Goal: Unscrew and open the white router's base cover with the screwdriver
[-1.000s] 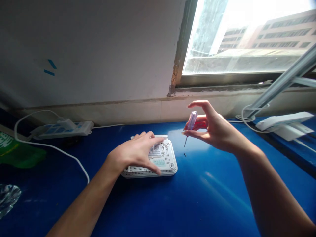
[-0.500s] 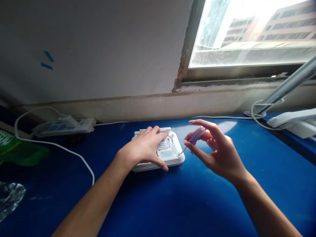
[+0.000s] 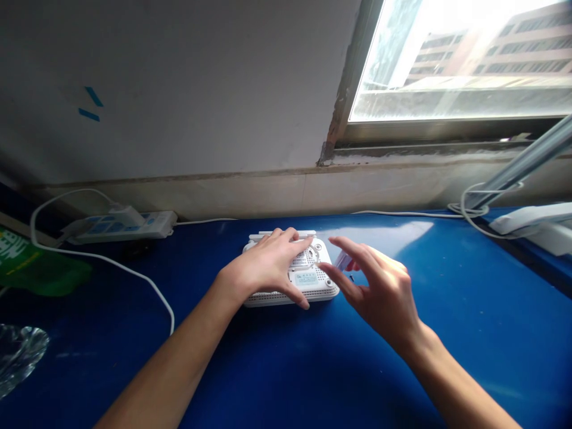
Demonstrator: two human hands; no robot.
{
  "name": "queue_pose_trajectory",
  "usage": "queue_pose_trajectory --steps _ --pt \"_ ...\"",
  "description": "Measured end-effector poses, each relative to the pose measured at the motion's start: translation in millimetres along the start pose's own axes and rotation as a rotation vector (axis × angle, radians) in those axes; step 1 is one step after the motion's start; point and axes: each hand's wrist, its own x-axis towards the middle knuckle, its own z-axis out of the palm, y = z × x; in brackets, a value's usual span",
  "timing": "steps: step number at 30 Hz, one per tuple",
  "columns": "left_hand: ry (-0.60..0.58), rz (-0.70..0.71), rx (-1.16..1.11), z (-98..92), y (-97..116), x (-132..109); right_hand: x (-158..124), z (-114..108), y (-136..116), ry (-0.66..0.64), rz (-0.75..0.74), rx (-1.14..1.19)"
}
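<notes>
A white router point(image 3: 324, 292) lies face down on the blue table, its vented underside with a label and round screw holes showing. My left hand point(image 3: 270, 262) rests flat across it, fingers spread, pressing on its left and middle part. Just right of the router, my right hand point(image 3: 375, 280) holds a screwdriver by its translucent purple handle point(image 3: 342, 260). Most of the screwdriver is hidden behind the fingers, and its tip cannot be made out. A small dark screw point(image 3: 352, 278) appears on the table beside that hand.
At the back left stands a white power strip point(image 3: 156, 225) with a plug and a white cable point(image 3: 134, 271). A green packet point(image 3: 44, 271) and crinkled clear plastic point(image 3: 20, 354) lie at the left. A metal pole point(image 3: 513, 167) wound with cable rises at the right, beneath the window.
My right hand has shifted left and turned, so the screwdriver's shaft no longer shows at the router's corner hole. My left hand stays on the router; the view has shifted slightly.
</notes>
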Motion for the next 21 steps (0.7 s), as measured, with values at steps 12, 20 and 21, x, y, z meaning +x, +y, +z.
queue_pose_trajectory --steps 12,20,21 --pt "-0.012 -0.016 -0.017 0.4 1 1 13 -26 -5 -0.378 0.101 0.405" --pt "-0.011 -0.019 -0.026 0.9 -1 -1 4 -10 -3 -0.158 0.158 0.194" --pt "-0.006 -0.019 -0.029 0.8 0 -1 3 -7 -3 -0.169 0.163 0.216"
